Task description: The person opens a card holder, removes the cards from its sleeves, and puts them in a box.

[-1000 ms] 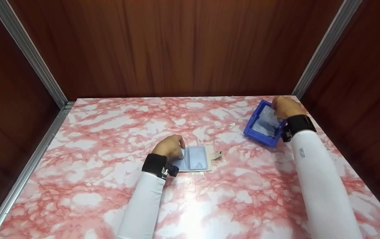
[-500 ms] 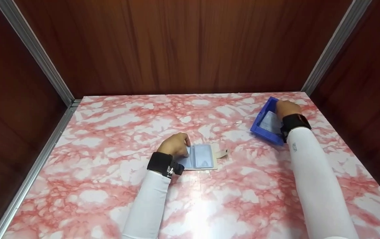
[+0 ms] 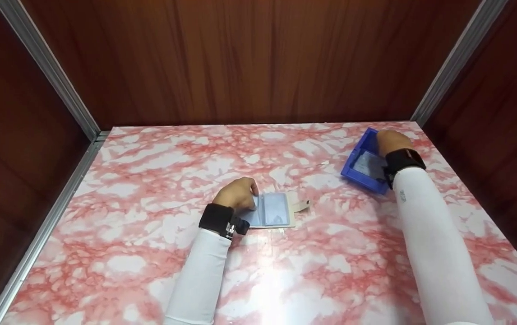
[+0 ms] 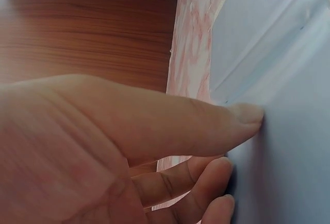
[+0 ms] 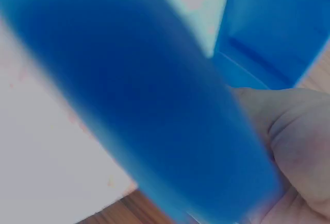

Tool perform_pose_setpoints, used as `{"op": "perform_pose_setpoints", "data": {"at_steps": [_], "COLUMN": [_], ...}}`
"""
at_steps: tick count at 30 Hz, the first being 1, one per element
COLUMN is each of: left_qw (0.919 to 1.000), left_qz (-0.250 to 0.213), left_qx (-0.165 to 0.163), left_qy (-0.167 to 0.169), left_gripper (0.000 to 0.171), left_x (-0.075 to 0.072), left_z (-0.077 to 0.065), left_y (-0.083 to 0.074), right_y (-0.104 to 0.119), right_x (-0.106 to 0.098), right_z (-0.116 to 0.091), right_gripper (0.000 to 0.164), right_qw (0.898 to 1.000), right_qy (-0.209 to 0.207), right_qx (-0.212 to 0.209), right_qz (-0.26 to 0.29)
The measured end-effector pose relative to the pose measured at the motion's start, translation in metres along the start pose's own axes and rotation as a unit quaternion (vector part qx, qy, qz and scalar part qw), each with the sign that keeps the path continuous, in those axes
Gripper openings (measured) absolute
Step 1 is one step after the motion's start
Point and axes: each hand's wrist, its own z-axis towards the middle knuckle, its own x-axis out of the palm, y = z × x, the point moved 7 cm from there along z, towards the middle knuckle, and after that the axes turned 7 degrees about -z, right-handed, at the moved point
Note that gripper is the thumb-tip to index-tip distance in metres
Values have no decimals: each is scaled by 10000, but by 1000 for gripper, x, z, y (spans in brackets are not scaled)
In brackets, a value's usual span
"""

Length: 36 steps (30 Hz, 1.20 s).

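Observation:
A small card holder lies open on the table, with clear bluish plastic sleeves and a pale cover with a snap strap. My left hand grips its left side. In the left wrist view, the thumb presses on the sleeve while the other fingers curl at the edge. At the far right stands a blue plastic tray with clear plastic pieces in it. My right hand reaches down into this tray at its far right side. Its fingertips are hidden, and I cannot tell whether they hold anything.
Red-and-white marbled sheeting covers the table. Dark wood-grain panels rise at the back and both sides, with metal corner posts. The tray sits close to the right panel.
My right hand has moved deeper into the tray, and the clear pieces there show less. My left hand stays at the card holder. The head view has shifted slightly.

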Motion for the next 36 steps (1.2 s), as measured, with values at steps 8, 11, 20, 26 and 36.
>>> {"op": "perform_pose_setpoints", "data": {"at_steps": [8, 11, 20, 26, 36], "left_qw": [9997, 9991, 9986, 9979, 9985], "left_qz": [223, 354, 230, 334, 422], "left_qx": [-73, -105, -203, -211, -100], "left_qy": [113, 217, 421, 513, 325], "left_gripper": [36, 36, 30, 21, 16], "left_x": [-5, -9, -19, -19, -14], "left_z": [-5, -7, -12, -13, -14], "left_y": [0, -2, -4, -3, -3], "right_y": [30, 63, 184, 234, 268], "right_x": [-44, -57, -25, 17, 51], "right_z": [-14, -35, -98, -107, -118], "right_gripper": [24, 23, 39, 64, 54], "right_qw": [9985, 9972, 9838, 9761, 9723], "right_qy": [-481, -660, -426, 802, 1226], "right_qx": [-248, -321, -1549, -1822, -1939], "right_qz": [-80, 167, 790, 876, 449]}}
